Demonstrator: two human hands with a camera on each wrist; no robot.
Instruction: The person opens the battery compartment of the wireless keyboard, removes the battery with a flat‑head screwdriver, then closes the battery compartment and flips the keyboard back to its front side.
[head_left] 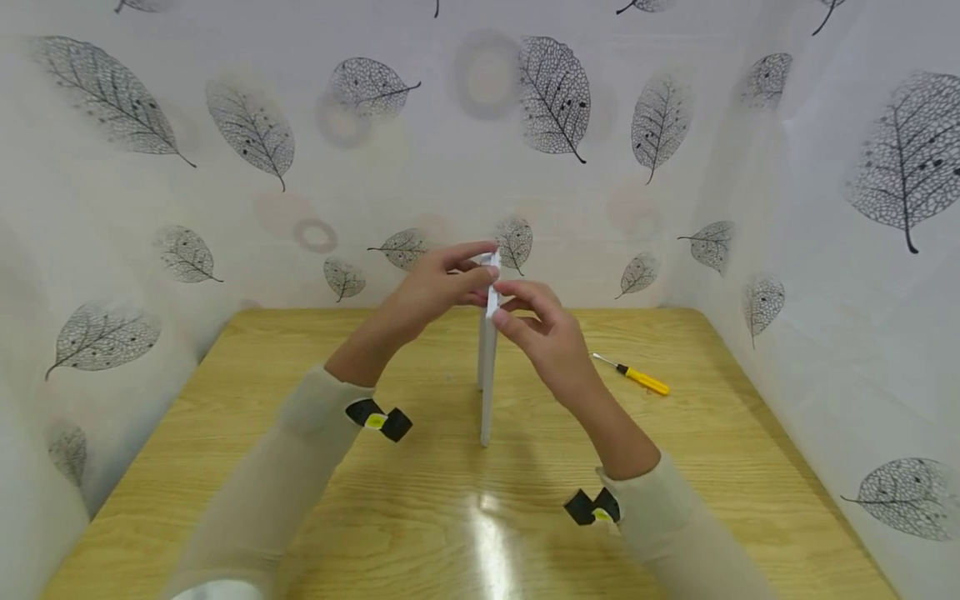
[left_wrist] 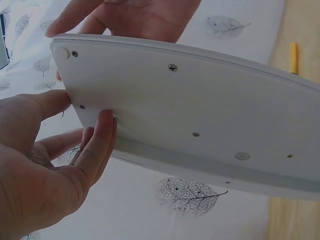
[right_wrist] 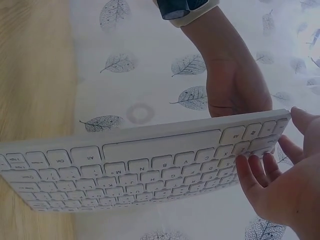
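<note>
A white keyboard stands upright on one short end on the table, seen nearly edge-on in the head view. At its top end my left hand grips it, thumb at the edge and fingers against the back. In the left wrist view the keyboard's back shows several small screws and a round foot near the corner. From the other side my right hand holds the same end. The right wrist view shows its thumb at the corner and its bent fingers against the keys.
To the right of the keyboard, a screwdriver with a yellow handle lies on the wooden table. White sheeting with a leaf print rises behind the table and along both sides.
</note>
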